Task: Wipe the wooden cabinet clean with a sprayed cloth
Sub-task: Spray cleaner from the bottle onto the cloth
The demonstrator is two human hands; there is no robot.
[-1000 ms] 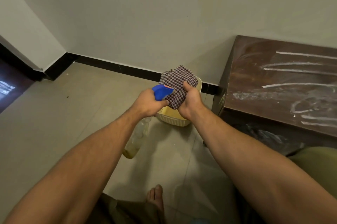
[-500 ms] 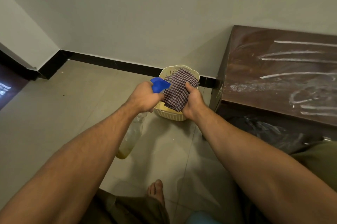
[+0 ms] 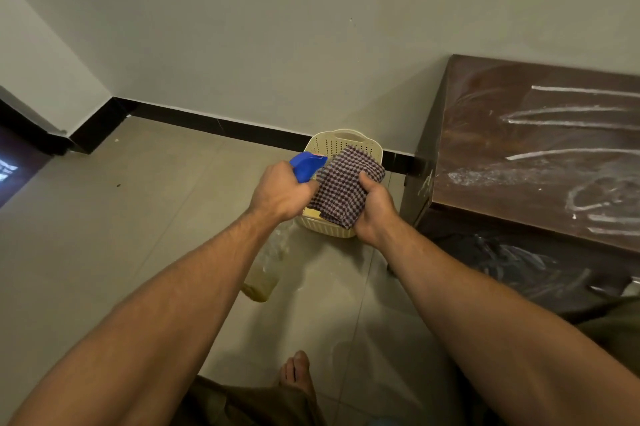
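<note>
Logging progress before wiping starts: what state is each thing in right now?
Cloth: folded, held in the right hand.
Spray bottle: gripped by the left hand, nozzle at the cloth, liquid low.
Wooden cabinet: top streaked white, not yet wiped.
Basket: upright on the floor.

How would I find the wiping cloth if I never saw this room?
Start at the dark wooden cabinet on the right, then look left to the cream basket. In front of it, the right hand grips the cloth: checked fabric, unlike the plain blue sprayer beside it.
</note>
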